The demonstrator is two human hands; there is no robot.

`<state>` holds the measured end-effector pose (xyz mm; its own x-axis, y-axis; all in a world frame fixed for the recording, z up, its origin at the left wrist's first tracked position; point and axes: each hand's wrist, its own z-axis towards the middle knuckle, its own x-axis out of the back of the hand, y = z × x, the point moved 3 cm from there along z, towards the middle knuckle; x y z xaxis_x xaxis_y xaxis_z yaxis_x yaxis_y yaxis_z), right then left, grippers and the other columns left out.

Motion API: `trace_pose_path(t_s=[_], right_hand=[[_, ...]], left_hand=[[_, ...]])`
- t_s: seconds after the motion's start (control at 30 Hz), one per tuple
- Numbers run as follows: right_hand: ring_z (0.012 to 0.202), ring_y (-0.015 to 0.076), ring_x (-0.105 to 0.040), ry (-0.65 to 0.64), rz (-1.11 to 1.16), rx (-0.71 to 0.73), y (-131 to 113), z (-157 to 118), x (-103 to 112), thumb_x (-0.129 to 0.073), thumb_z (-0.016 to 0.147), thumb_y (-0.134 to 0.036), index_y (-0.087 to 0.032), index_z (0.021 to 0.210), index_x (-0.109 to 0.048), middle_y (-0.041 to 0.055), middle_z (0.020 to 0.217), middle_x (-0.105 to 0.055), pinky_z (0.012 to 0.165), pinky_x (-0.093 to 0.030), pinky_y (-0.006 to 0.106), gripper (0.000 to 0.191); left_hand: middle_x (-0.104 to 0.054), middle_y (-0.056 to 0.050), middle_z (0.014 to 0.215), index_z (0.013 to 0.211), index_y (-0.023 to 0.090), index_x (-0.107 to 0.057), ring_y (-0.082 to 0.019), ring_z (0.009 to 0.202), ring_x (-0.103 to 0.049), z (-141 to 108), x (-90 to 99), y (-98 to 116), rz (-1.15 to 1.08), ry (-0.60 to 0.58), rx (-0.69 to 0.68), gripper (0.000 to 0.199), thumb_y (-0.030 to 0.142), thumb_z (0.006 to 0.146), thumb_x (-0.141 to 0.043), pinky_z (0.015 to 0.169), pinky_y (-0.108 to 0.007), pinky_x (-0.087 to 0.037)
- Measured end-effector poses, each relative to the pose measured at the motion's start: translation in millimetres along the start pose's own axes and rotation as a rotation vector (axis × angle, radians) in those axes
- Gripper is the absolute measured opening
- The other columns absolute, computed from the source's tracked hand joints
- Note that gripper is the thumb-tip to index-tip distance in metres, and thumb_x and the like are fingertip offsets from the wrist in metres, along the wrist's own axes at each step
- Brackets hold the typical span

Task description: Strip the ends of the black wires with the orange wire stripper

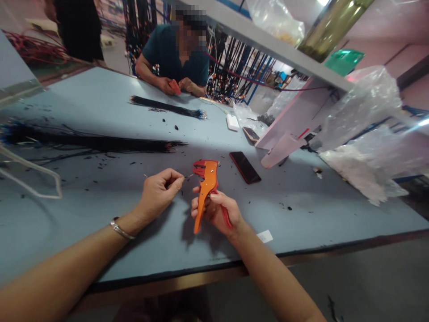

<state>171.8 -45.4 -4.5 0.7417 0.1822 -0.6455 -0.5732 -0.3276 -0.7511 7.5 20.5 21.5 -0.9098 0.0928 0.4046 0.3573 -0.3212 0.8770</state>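
Note:
My right hand (217, 208) is wrapped round an orange and red wire stripper (208, 179), its jaws up and facing left. Between thumb and forefinger, my left hand (162, 190) pinches a thin dark wire (188, 176). The wire's tip points right, just short of the stripper's jaws. Most of the wire is hidden behind my fingers; a short end shows at the back of the hand. Beyond my left hand lies a long bundle of black wires (100, 142), with many loose strands along it.
A second wire bundle (164, 106) lies farther back, near a co-worker (174, 58) holding a red tool. Right of the stripper are a dark phone (245, 167), another phone (250, 134) and a white box (232, 122). A shelf post (288, 114) and plastic bags (362, 107) stand right. Black scraps dot the table.

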Motion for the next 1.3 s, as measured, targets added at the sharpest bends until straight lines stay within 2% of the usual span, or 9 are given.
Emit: trace_pose_path(t_s=[0.13, 0.27, 0.5, 0.63, 0.73, 0.83, 0.93, 1.07, 1.3], right_hand=[[0.066, 0.0192, -0.069, -0.031, -0.052, 0.018, 3, 3, 1, -0.060, 0.075, -0.032, -0.014, 0.109, -0.060, 0.0057, 0.082, -0.072, 0.068, -0.055, 0.033, 0.038], [0.063, 0.0179, -0.067, -0.058, -0.109, 0.010, 5, 4, -1, -0.062, 0.076, -0.033, -0.013, 0.109, -0.059, 0.0054, 0.079, -0.070, 0.064, -0.055, 0.032, 0.038], [0.064, 0.0175, -0.066, 0.042, -0.349, 0.119, 0, 2, -2, -0.068, 0.077, -0.034, -0.016, 0.107, -0.056, 0.0043, 0.082, -0.066, 0.058, -0.055, 0.031, 0.037], [0.068, 0.0169, -0.064, 0.126, -0.625, 0.247, -11, -5, -8, -0.065, 0.079, -0.033, -0.018, 0.108, -0.056, 0.0033, 0.084, -0.065, 0.061, -0.053, 0.030, 0.034], [0.064, 0.0148, -0.059, 0.213, -1.025, 0.365, -20, -12, -16, -0.058, 0.079, -0.027, -0.019, 0.104, -0.059, 0.0009, 0.078, -0.064, 0.065, -0.050, 0.029, 0.026], [0.069, 0.0181, -0.060, 0.312, -1.455, 0.522, -21, -17, -23, -0.056, 0.075, -0.025, -0.017, 0.109, -0.060, 0.0043, 0.085, -0.068, 0.070, -0.049, 0.031, 0.035], [0.077, 0.0232, -0.064, 0.358, -1.765, 0.634, -14, -15, -24, -0.055, 0.073, -0.028, -0.014, 0.115, -0.059, 0.0102, 0.096, -0.071, 0.073, -0.048, 0.035, 0.045], [0.079, 0.0244, -0.064, 0.359, -1.914, 0.721, -9, -11, -23, -0.052, 0.073, -0.028, -0.011, 0.117, -0.059, 0.0116, 0.095, -0.071, 0.072, -0.046, 0.037, 0.047], [0.085, 0.0249, -0.065, 0.365, -1.936, 0.818, -12, -12, -24, -0.053, 0.070, -0.024, -0.011, 0.116, -0.059, 0.0120, 0.097, -0.071, 0.074, -0.045, 0.037, 0.047]], left_hand=[[-0.058, 0.002, 0.057, 0.069, 0.016, -0.062, -0.010, 0.051, -0.044, -1, -5.1, 1, 0.074, -0.076, -0.043, 0.024, 0.037, 0.078, -0.052, 0.051, -0.021, -0.035], [-0.058, 0.002, 0.057, 0.068, 0.017, -0.061, -0.011, 0.052, -0.046, -1, -4.8, 1, 0.087, -0.089, -0.030, 0.025, 0.038, 0.078, -0.051, 0.051, -0.021, -0.035], [-0.056, 0.002, 0.057, 0.067, 0.017, -0.060, -0.011, 0.053, -0.044, -1, -4.0, 4, 0.040, -0.075, -0.019, 0.025, 0.038, 0.077, -0.051, 0.051, -0.020, -0.036], [-0.056, 0.002, 0.057, 0.068, 0.016, -0.061, -0.011, 0.055, -0.046, -1, -4.2, 5, 0.012, -0.066, -0.001, 0.025, 0.038, 0.076, -0.052, 0.053, -0.020, -0.036], [-0.055, 0.002, 0.056, 0.067, 0.017, -0.061, -0.012, 0.055, -0.046, 0, -3.7, 5, -0.008, -0.077, 0.023, 0.024, 0.038, 0.076, -0.054, 0.053, -0.020, -0.037], [-0.059, 0.001, 0.061, 0.071, 0.017, -0.063, -0.013, 0.057, -0.049, 0, -4.3, 2, -0.081, -0.107, 0.036, 0.025, 0.041, 0.077, -0.057, 0.055, -0.021, -0.039], [-0.066, -0.002, 0.073, 0.077, 0.016, -0.065, -0.015, 0.067, -0.056, -2, -6.8, -1, -0.234, -0.138, 0.021, 0.024, 0.040, 0.074, -0.062, 0.064, -0.023, -0.045], [-0.068, -0.001, 0.075, 0.075, 0.017, -0.064, -0.015, 0.069, -0.058, -5, -11.2, -4, -0.380, -0.161, 0.076, 0.017, 0.034, 0.073, -0.064, 0.067, -0.022, -0.047], [-0.067, -0.001, 0.072, 0.073, 0.016, -0.064, -0.014, 0.067, -0.058, -6, -12.5, -1, -0.433, -0.147, 0.126, 0.017, 0.033, 0.069, -0.067, 0.067, -0.024, -0.050]])
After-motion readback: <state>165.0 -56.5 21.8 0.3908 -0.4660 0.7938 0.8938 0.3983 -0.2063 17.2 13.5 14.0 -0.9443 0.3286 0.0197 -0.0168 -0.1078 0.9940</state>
